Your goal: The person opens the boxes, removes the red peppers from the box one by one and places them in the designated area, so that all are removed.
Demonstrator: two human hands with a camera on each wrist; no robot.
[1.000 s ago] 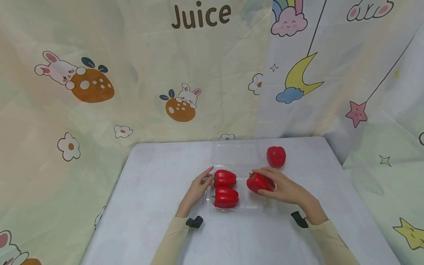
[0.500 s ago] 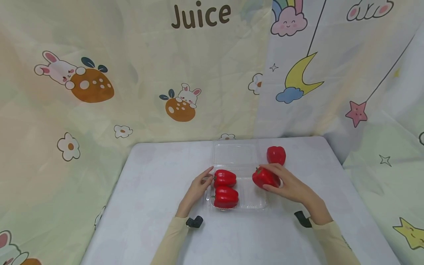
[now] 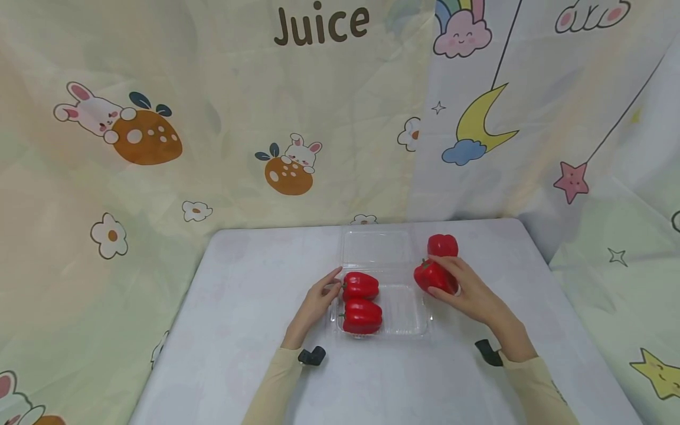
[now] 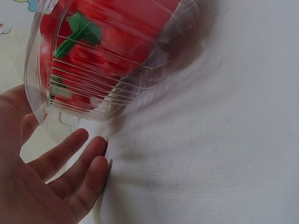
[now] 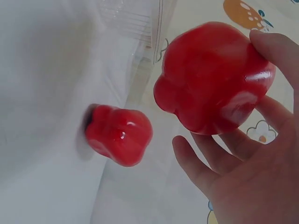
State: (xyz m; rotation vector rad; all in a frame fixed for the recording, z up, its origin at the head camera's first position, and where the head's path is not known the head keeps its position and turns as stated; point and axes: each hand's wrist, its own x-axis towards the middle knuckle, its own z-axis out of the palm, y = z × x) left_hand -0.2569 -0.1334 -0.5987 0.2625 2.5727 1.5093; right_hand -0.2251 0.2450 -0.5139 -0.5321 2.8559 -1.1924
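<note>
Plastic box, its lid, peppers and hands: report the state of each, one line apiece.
Box: open, two peppers inside.
Lid: folded back beyond the box.
Back boxed pepper: on its side, stem pointing left.
Front boxed pepper: on its side, stem pointing left.
Held pepper: gripped, off the table.
Loose pepper: on the table, not held.
Left hand: fingers relaxed, beside the box.
Right hand: gripping the held pepper.

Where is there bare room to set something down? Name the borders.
Bare: the right half of the clear plastic tray, beside two glossy red peppers; white tabletop left of the left hand; tabletop between the beige sleeves. Crowded: the tray's left half, and beside the tray's right edge, where the right hand holds a third red pepper near a fourth red pepper.
</note>
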